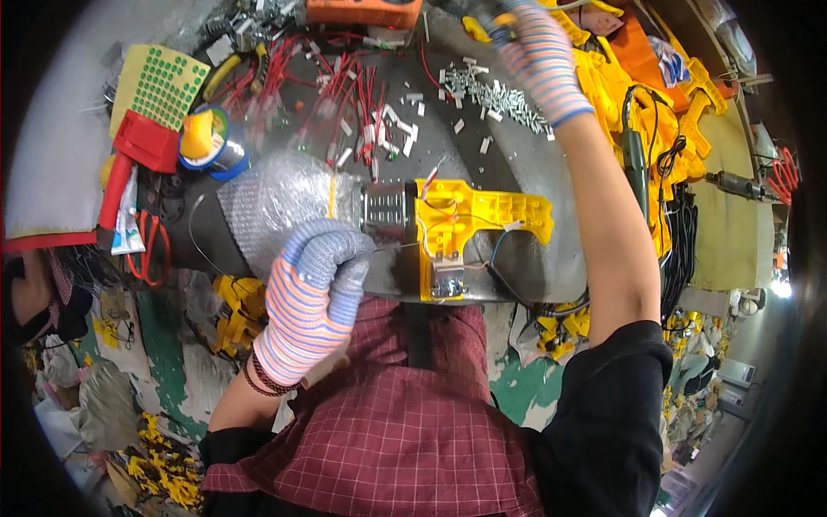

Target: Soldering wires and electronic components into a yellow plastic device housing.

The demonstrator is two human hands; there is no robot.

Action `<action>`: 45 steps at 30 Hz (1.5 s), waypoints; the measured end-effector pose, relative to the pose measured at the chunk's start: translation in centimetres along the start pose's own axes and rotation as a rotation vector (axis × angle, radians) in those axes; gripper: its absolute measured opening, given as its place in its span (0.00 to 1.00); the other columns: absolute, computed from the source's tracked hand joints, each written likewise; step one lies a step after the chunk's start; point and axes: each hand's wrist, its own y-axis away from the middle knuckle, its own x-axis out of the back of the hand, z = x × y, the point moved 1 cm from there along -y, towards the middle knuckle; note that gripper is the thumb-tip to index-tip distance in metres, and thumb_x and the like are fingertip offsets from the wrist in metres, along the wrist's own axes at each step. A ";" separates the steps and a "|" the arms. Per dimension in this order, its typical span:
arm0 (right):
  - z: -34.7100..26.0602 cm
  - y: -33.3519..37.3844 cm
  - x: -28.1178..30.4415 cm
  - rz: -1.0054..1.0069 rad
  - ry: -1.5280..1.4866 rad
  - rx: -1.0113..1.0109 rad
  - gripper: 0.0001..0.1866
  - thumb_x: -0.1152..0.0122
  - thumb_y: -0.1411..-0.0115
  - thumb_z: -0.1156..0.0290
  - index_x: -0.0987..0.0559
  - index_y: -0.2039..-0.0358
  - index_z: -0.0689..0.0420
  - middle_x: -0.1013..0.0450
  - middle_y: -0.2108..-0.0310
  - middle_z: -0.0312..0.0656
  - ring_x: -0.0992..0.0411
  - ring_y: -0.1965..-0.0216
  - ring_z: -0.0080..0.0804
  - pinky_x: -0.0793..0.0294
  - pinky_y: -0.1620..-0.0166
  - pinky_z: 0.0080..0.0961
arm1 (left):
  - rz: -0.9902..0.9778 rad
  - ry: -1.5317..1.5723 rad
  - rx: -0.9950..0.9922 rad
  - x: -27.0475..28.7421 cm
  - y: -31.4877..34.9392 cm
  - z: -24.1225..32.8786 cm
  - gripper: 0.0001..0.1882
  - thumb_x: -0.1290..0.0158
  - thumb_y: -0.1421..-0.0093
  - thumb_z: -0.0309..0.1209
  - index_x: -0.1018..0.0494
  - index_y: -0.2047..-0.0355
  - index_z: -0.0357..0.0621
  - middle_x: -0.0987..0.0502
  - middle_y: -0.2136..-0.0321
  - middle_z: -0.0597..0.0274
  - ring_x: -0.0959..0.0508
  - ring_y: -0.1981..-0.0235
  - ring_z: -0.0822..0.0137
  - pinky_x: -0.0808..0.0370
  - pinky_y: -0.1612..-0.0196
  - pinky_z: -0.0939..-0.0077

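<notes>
My left hand (pixel 319 280), in a striped knit glove, is closed at the near edge of the table. A thin dark line runs from its fingers toward the tool; what they hold is hidden. Just right of it lies an open yellow pistol-shaped tool housing (pixel 495 211), with wires inside and a slotted dark cylinder (pixel 388 211) pointing left. A black cord leaves its near side. My right hand (pixel 538 52), gloved too, is stretched to the far right, beside a blurred yellow and dark object (pixel 498 30). Its fingers are smeared, so their grip is unclear.
Bubble wrap (pixel 276 194) lies beneath the cylinder's end. Farther off are loose screws (pixel 508 99), red-wired parts (pixel 353 95) and an orange box (pixel 366 10). A red-handled tool (pixel 142 146), solder spool (pixel 215 146) and green-dot sticker sheet (pixel 159 86) lie left; yellow housings (pixel 603 82) pile right.
</notes>
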 end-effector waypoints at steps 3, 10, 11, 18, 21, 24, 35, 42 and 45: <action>-4.5 7.1 0.1 0.006 0.956 0.482 0.13 0.40 0.40 0.73 0.24 0.54 0.58 0.23 0.61 0.38 0.25 0.59 0.27 0.28 0.57 0.20 | 0.012 -0.032 -0.020 0.3 0.8 -0.6 0.10 0.40 0.48 0.24 0.24 0.64 0.44 0.25 0.67 0.55 0.24 0.67 0.52 0.27 0.62 0.63; -7.3 20.7 6.0 0.423 0.170 0.035 0.07 0.42 0.40 0.65 0.22 0.63 0.52 0.24 0.68 0.33 0.26 0.69 0.25 0.25 0.64 0.23 | 0.018 -0.058 0.069 -0.7 1.7 -0.3 0.09 0.39 0.47 0.27 0.22 0.65 0.47 0.25 0.67 0.56 0.24 0.68 0.53 0.28 0.64 0.63; -6.8 21.3 6.6 0.466 0.111 -0.052 0.09 0.40 0.41 0.64 0.22 0.62 0.52 0.24 0.68 0.32 0.26 0.69 0.26 0.24 0.65 0.25 | 0.020 -0.083 0.047 -1.0 1.7 -0.3 0.08 0.40 0.47 0.28 0.23 0.65 0.47 0.25 0.67 0.57 0.24 0.68 0.53 0.28 0.63 0.62; -4.2 20.9 6.4 0.478 0.155 -0.046 0.12 0.37 0.44 0.64 0.23 0.61 0.52 0.26 0.66 0.33 0.26 0.67 0.27 0.22 0.64 0.30 | 0.007 -0.286 0.007 -1.8 2.1 0.1 0.09 0.40 0.47 0.32 0.22 0.64 0.58 0.25 0.64 0.63 0.26 0.61 0.56 0.34 0.49 0.53; -4.0 20.7 6.1 0.454 0.197 -0.066 0.12 0.37 0.44 0.65 0.25 0.61 0.54 0.28 0.66 0.35 0.27 0.66 0.27 0.21 0.62 0.29 | -0.010 -0.365 0.036 -2.0 2.2 0.2 0.10 0.41 0.46 0.32 0.22 0.63 0.60 0.25 0.62 0.64 0.26 0.60 0.56 0.35 0.46 0.50; -4.0 20.8 5.5 0.453 0.214 -0.064 0.13 0.36 0.45 0.65 0.25 0.61 0.55 0.29 0.66 0.35 0.28 0.66 0.27 0.21 0.61 0.28 | -0.026 -0.381 0.018 -2.3 2.3 0.2 0.11 0.42 0.46 0.32 0.22 0.62 0.62 0.25 0.62 0.65 0.26 0.59 0.55 0.36 0.45 0.48; -4.1 20.8 5.9 0.457 0.254 -0.055 0.17 0.33 0.47 0.64 0.27 0.60 0.56 0.29 0.67 0.37 0.26 0.70 0.30 0.21 0.63 0.30 | 0.000 -0.478 -0.183 -2.3 1.6 -0.2 0.12 0.43 0.52 0.31 0.21 0.66 0.63 0.27 0.66 0.68 0.27 0.63 0.59 0.33 0.57 0.58; -4.0 20.6 5.7 0.408 0.255 -0.020 0.16 0.34 0.46 0.63 0.26 0.61 0.56 0.29 0.69 0.37 0.25 0.71 0.32 0.21 0.65 0.31 | 0.002 -0.435 -0.206 -2.2 1.2 -0.3 0.12 0.41 0.54 0.31 0.21 0.67 0.63 0.27 0.66 0.70 0.28 0.65 0.60 0.33 0.59 0.59; -4.1 20.6 5.7 0.405 0.272 -0.003 0.15 0.35 0.45 0.63 0.26 0.62 0.56 0.29 0.69 0.37 0.25 0.71 0.32 0.21 0.65 0.31 | 0.027 -0.442 -0.225 -2.4 1.1 -0.3 0.12 0.41 0.54 0.31 0.21 0.67 0.63 0.27 0.66 0.71 0.28 0.64 0.61 0.33 0.60 0.59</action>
